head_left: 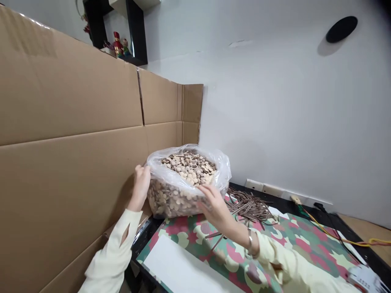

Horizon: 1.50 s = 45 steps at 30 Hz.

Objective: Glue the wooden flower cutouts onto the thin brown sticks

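A clear plastic bag (171, 203) stands upright at the far left of the table, its mouth wide and its rim folded outward. Small flat flower-shaped pieces (191, 169), pale beige and brown, fill it. On the bag's left side my left hand (142, 181) has its fingers curled at the rim. My right hand (215, 207) reaches across to the front right, with fingers bent over the rim and the thumb low against the outside. Both hands appear to grip the plastic. Beside the bag, to the right, lies a heap of thin brown strips (252, 205).
Large cardboard panels (76, 175) rise along the left, meeting the bag's side. A camouflage-patterned cloth (238, 260) covers the table, with a white sheet (186, 268) in front. A power strip (275, 191), cables and a grey-white device (366, 278) line the right, below the wall.
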{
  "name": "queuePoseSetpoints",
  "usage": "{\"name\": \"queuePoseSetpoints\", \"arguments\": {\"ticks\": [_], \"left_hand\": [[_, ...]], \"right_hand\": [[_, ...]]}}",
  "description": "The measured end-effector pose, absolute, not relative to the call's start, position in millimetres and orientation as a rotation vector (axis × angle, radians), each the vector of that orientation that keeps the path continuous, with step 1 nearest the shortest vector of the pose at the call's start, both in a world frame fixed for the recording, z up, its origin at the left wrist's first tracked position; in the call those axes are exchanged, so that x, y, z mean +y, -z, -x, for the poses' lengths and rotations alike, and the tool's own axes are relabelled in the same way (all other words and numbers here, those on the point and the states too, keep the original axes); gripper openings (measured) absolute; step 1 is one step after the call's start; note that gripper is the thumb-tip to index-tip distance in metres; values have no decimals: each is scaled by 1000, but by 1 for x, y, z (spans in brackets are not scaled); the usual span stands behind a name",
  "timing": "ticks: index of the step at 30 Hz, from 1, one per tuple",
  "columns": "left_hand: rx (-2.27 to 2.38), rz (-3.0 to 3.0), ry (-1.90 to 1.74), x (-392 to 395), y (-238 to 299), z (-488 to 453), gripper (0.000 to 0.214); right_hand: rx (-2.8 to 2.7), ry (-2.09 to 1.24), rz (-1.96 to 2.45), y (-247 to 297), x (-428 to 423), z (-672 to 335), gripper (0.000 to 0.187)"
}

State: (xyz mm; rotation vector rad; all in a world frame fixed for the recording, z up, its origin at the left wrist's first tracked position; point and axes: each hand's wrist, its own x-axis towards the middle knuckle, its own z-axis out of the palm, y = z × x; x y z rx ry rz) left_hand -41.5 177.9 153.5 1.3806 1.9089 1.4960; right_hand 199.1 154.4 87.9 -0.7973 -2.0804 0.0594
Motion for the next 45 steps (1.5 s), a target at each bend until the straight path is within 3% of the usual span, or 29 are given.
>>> {"name": "queuePoseSetpoints", "arguments": {"ticks": [2, 4, 6, 10, 19, 25, 35, 40, 45], "left_hand": [[2031, -1550, -1753, 144, -150, 23, 36], [1797, -2038, -1640, 110, -145, -3, 19], [1461, -2284, -1291, 81, -141, -31, 13], [1294, -2413, -1091, 53, -135, -67, 18], [1407, -2681, -760, 34, -133, -89, 28], [1524, -2767, -676, 25, -122, -101, 29], [1302, -2785, -585, 23, -115, -107, 28], [1290, -2825, -522, 25, -112, -113, 28], [1295, -2815, -530, 28, -110, -117, 25]], "right_hand": [[-1837, -521, 915, -107, 130, -213, 31], [-1606, -907, 1020, -126, 107, -226, 34], [-1440, -1114, 1074, -139, 85, -238, 43], [-1325, -1271, 1101, -145, 52, -253, 54], [-1536, -1043, 1139, -131, 15, -262, 61], [-1736, -659, 1169, -113, 2, -261, 61], [-1941, -272, 1179, -93, -3, -269, 72], [-2010, -225, 1175, -88, -3, -272, 73], [-1973, -386, 1171, -82, -1, -277, 72]]}}
